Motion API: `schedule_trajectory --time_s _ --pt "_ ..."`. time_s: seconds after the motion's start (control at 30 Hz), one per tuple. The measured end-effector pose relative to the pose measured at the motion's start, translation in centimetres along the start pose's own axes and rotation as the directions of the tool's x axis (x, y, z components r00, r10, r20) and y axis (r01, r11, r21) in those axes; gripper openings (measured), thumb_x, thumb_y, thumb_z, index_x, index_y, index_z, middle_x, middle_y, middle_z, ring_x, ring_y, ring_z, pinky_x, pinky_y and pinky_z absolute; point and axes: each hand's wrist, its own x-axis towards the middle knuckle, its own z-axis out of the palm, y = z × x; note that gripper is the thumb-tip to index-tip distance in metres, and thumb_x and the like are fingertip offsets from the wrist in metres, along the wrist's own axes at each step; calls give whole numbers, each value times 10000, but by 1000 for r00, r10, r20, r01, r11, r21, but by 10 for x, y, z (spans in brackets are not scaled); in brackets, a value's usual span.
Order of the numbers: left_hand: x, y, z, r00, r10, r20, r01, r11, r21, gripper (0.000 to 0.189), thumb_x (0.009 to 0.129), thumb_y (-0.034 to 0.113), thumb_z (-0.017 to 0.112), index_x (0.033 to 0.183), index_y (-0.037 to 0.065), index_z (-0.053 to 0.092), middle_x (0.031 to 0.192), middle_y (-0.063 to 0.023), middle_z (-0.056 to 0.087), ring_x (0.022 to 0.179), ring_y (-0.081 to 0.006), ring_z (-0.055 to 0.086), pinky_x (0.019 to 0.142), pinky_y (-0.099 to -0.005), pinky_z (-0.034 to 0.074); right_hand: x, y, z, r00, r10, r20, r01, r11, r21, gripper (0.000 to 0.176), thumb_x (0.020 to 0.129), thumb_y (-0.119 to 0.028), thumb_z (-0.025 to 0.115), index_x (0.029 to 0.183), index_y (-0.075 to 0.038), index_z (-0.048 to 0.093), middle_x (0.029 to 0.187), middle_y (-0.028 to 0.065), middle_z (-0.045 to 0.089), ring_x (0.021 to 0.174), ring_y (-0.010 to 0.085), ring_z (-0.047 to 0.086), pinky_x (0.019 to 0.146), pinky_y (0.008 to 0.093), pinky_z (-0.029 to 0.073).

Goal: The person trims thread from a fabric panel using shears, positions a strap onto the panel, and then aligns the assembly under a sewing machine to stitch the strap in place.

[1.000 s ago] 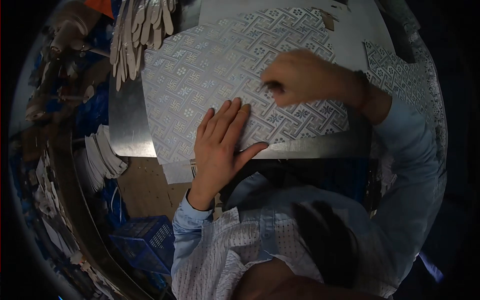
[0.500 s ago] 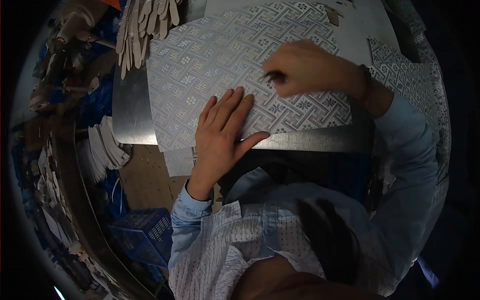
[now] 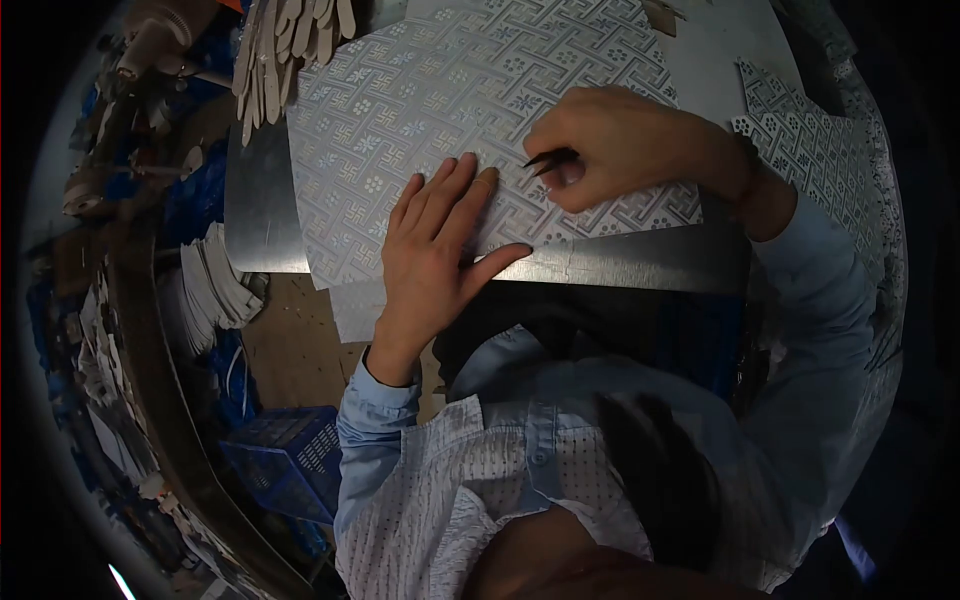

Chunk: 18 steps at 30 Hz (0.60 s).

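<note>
A silver-grey patterned sheet [image 3: 345, 190] with geometric lines and small flowers lies over a metal plate [image 3: 262, 215]. My left hand [image 3: 430, 240] rests flat on the sheet's near edge, fingers slightly spread and thumb out to the right. Above the right half of the sheet, my right hand [image 3: 600, 145] is closed around a small dark two-pointed tool [image 3: 550, 162]. Its tips point left, a short way from my left fingertips. The rest of the tool is hidden in my palm.
A bundle of pale flat strips [image 3: 268, 75] lies at the back left. More patterned pieces [image 3: 815, 150] lie on the right. Below left are a stack of white pieces [image 3: 215, 285] and a blue plastic basket [image 3: 290, 450]. A fan-like machine part [image 3: 155, 40] stands far left.
My right hand has come slightly toward the sheet's near edge, and the tool's two tips show more clearly. My left hand stays flat on the sheet. The whole view has shifted a little.
</note>
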Motion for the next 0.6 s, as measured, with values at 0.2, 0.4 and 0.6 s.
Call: schedule_trajectory --time_s 0.2,0.4,0.6 --pt "1 -1 0 1000 -13 12 13 1000 -5 709 766 526 751 1286 63 618 1349 -140 584 1291 -319 531 1092 -500 373 7 -5 14 995 0 99 30 954 -298 155 685 -154 692 701 -26 605 607 105 594 587 296 615 558 413 472" --pt "1 -1 1 1000 2 7 -2 1000 9 704 766 522 755 1285 66 619 1352 -140 583 1292 -313 532 1093 -494 374 17 1 6 999 26 47 -6 927 -374 139 686 -139 681 694 -26 600 606 114 594 593 306 618 551 420 469" --pt "0 -2 1 1000 8 -1 -8 1000 -8 695 767 512 760 1280 64 621 1349 -140 584 1286 -317 535 1089 -492 375 11 1 6 999 12 33 0 943 -334 128 692 -123 678 700 -18 607 608 120 598 588 301 622 553 420 482"
